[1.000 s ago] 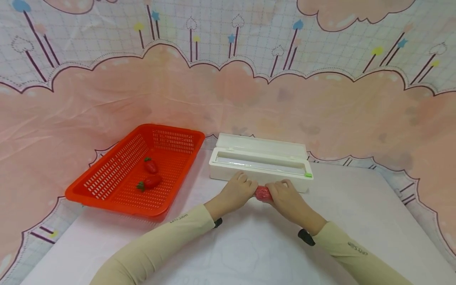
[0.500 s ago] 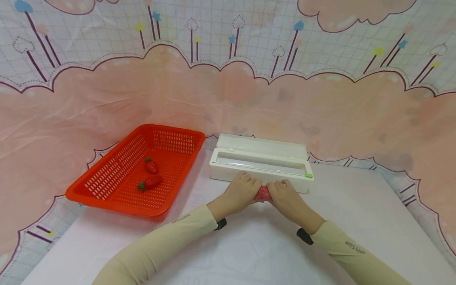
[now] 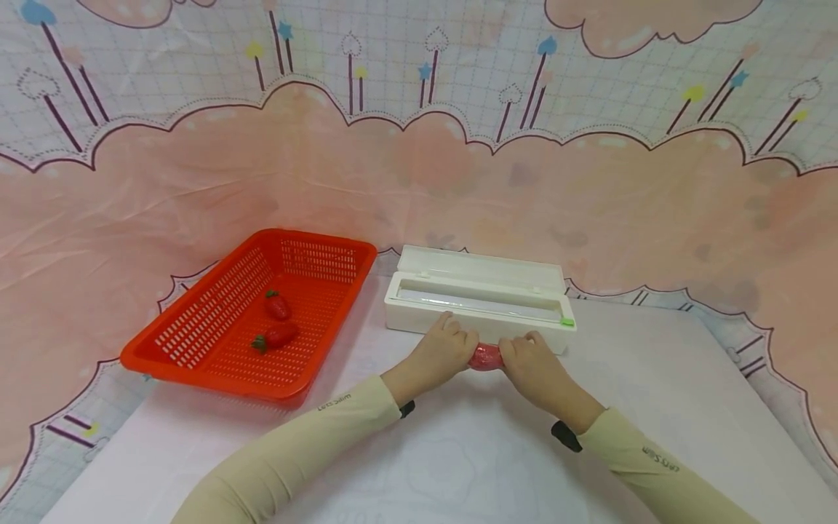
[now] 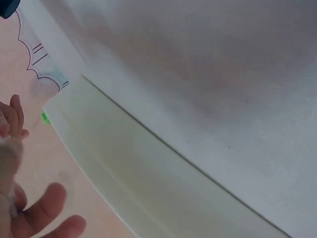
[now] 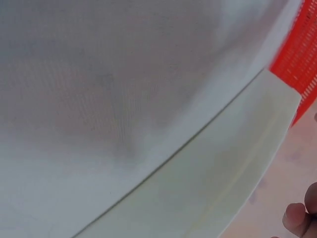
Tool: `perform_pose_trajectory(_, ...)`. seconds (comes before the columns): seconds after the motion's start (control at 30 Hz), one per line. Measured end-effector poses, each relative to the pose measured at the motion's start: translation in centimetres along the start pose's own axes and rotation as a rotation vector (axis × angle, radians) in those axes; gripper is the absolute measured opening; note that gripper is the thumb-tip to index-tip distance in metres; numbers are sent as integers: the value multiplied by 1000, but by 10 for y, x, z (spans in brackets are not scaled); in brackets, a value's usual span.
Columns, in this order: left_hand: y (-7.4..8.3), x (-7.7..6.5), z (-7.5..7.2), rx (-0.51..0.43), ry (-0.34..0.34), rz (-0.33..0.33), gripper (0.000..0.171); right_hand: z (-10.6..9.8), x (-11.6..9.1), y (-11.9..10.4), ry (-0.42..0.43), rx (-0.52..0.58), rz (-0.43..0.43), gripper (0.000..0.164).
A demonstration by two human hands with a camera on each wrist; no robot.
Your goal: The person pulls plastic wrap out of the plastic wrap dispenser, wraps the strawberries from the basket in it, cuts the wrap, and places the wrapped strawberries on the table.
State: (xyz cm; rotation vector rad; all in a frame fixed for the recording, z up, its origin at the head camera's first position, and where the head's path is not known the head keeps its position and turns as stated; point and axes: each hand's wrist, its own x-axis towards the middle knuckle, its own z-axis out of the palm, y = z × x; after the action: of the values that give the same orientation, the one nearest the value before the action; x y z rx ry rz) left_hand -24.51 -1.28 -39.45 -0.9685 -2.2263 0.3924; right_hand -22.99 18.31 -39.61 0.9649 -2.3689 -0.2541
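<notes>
Between both hands in the head view is a red strawberry (image 3: 486, 356) with a shiny, film-like surface. My left hand (image 3: 439, 355) pinches its left end, and my right hand (image 3: 535, 371) pinches the other end, so only the middle shows. Right behind the hands stands a white cling film dispenser (image 3: 481, 320), lid up, with a roll inside and a green slider (image 3: 567, 322) at its right end. In the left wrist view, curled fingers of the left hand (image 4: 37, 213) show at the lower left. Part of the right hand (image 5: 302, 210) appears at the right wrist view's edge.
A red slotted plastic basket (image 3: 308, 371) stands to the left on the white-covered table (image 3: 432, 466). It holds two strawberries with green tops, one strawberry (image 3: 278, 306) behind the other strawberry (image 3: 280, 334). A patterned cloth (image 3: 458, 189) hangs behind everything.
The hands drew close together around the strawberry half a second ago. Now the right hand has shifted slightly right, and more of the red middle shows. Basket and dispenser stay put.
</notes>
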Motion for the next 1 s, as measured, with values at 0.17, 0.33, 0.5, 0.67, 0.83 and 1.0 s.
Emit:
perform_pose_trajectory(0.17,0,1,-1,-12,-56,-54,31,-1,-1,3,32,-38,9,30)
perform_pose_trajectory(0.33,1,1,2,-24,-31,-77,21,-2,-1,1,64,29,35,43)
perform_pose_trajectory(0.5,6,2,4,-10,54,-71,16,-4,-1,-4,37,66,36,45)
perform_pose_trajectory(0.67,12,4,4,-15,50,-79,18,-3,-4,-3,-50,26,50,34)
perform_pose_trajectory(0.83,16,11,4,-62,10,-80,15,0,-10,3,-11,47,64,34)
perform_pose_trajectory(1.0,19,17,3,-75,31,-68,12,-3,-18,11,66,67,77,40)
